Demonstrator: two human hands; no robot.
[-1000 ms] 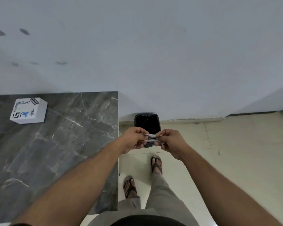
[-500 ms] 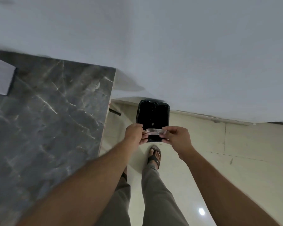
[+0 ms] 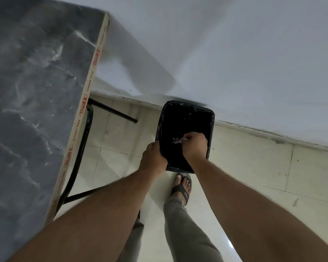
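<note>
Far left, the dark marble table fills that whole side of my view, its pale edge strip with red logos running from far to near. Under the edge, the black table legs stand on the tiled floor.

Moving right, here's my left hand. It's at the near-left corner of the black bin, fingers curled over the rim and gripping it, thumb on the outside. The fingertips are hidden inside the rim, but the grip itself is plain.

The bin stands on the floor against the white wall, just right of the table, with a black liner folded over its rim. It's dark inside, and I can't make out what lies at the bottom.

Right again, and my right hand is over the bin's mouth on its near-right side, knuckles up. Thumb and fingers are closed in a pinch on a clear plastic scrap. The scrap sticks out to the left of my fingertips, crumpled and glinting, hanging above the dark opening and touching nothing but my fingers.

Near me, just below the bin, my sandalled foot is flat on the tiles.
</note>
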